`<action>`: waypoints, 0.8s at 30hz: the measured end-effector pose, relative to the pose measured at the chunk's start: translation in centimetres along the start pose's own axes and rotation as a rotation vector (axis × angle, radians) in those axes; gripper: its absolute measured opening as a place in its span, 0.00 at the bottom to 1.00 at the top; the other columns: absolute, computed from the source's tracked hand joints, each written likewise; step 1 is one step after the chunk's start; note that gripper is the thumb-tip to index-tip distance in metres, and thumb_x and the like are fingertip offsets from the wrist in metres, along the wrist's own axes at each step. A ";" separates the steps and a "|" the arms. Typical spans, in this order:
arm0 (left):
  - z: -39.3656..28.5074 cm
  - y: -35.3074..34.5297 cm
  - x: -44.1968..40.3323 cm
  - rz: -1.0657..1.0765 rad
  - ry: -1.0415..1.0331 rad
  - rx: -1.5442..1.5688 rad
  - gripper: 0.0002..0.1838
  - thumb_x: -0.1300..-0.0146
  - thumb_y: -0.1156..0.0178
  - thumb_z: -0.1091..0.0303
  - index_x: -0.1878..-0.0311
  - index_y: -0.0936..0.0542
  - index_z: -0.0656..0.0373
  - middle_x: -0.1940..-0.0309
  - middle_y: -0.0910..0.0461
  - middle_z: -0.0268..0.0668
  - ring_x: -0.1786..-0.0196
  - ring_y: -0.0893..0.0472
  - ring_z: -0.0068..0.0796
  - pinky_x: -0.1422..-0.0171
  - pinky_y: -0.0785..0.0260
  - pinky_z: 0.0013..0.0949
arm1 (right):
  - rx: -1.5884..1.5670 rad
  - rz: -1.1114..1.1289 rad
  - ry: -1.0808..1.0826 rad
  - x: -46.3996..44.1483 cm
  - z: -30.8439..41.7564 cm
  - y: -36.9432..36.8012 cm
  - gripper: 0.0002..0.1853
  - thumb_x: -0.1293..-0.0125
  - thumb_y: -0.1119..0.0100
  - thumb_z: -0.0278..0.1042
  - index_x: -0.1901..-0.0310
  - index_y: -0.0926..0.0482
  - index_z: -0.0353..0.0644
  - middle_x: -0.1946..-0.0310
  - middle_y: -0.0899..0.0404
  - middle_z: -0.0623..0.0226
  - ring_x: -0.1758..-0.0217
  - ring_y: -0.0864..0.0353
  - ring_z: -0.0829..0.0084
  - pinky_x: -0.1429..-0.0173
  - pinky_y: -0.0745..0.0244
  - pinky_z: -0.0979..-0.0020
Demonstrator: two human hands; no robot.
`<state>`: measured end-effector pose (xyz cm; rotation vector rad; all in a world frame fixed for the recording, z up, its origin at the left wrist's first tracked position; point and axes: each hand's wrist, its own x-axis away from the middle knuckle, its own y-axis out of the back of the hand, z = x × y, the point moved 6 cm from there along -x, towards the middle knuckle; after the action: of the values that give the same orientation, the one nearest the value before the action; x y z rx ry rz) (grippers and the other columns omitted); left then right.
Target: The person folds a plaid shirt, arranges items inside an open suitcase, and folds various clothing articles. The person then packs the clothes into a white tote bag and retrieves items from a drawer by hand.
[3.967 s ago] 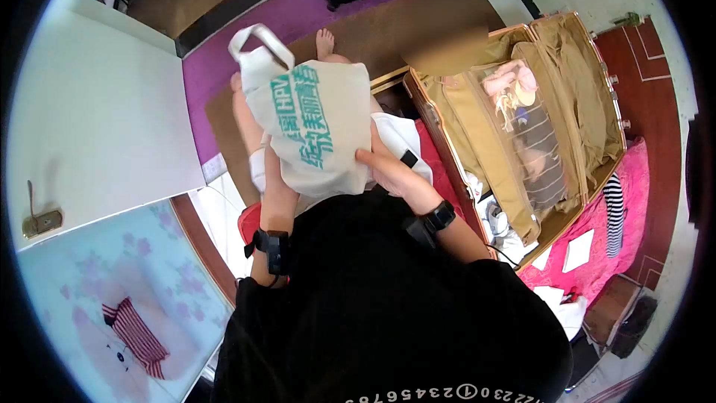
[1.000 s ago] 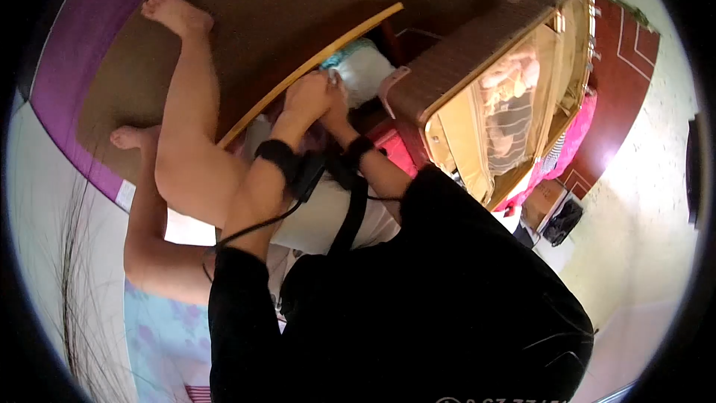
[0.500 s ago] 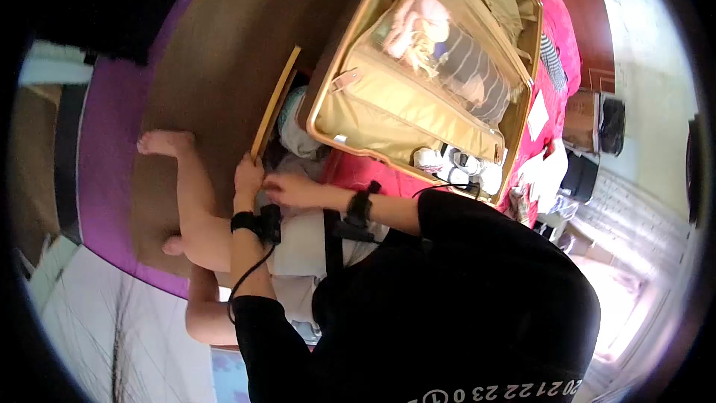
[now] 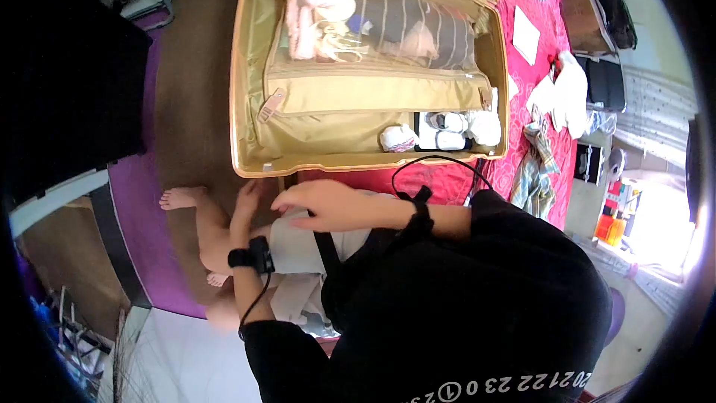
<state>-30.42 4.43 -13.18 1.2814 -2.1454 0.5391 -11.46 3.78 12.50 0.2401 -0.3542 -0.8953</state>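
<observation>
My right hand (image 4: 328, 205) is held in front of my lap, just below the suitcase's near edge, with its fingers apart and nothing in it. Left of it is my left hand (image 4: 249, 200), beside my bent leg; its fingers are small and blurred, so their closure is unclear. The open tan suitcase (image 4: 350, 164) lies ahead of both hands. A soft pink item (image 4: 302, 30) and dark striped fabric (image 4: 425, 33) show through its mesh divider. Rolled white items (image 4: 447, 138) sit in its near right corner. Only a short bit of a wooden edge (image 4: 282, 182) shows below the suitcase.
The suitcase rests on a pink bedspread (image 4: 522, 89), where a white paper (image 4: 526, 36), white clothing (image 4: 570, 93) and plaid cloth (image 4: 535, 172) lie on the right. Brown floor (image 4: 183, 104) with a purple border (image 4: 149, 246) is on the left.
The view has turned, so the suitcase appears further left and level. My left hand has left the long wooden edge it was on, which is now mostly out of sight. My right hand has lifted away.
</observation>
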 end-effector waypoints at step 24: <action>-42.9 -14.1 19.7 -0.305 -1.061 -0.576 0.14 0.28 0.53 0.68 0.49 0.25 0.69 0.53 0.21 0.42 0.49 0.24 0.28 0.39 0.36 0.30 | 0.668 -1.420 -1.641 60.1 -16.5 10.1 0.33 0.44 0.40 0.49 0.39 0.35 0.45 0.40 0.34 0.51 0.36 0.36 0.52 0.39 0.37 0.45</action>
<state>-13.70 10.88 32.73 1.6629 -2.4672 -1.0491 36.85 -36.95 12.94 0.3111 -2.2112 -2.2519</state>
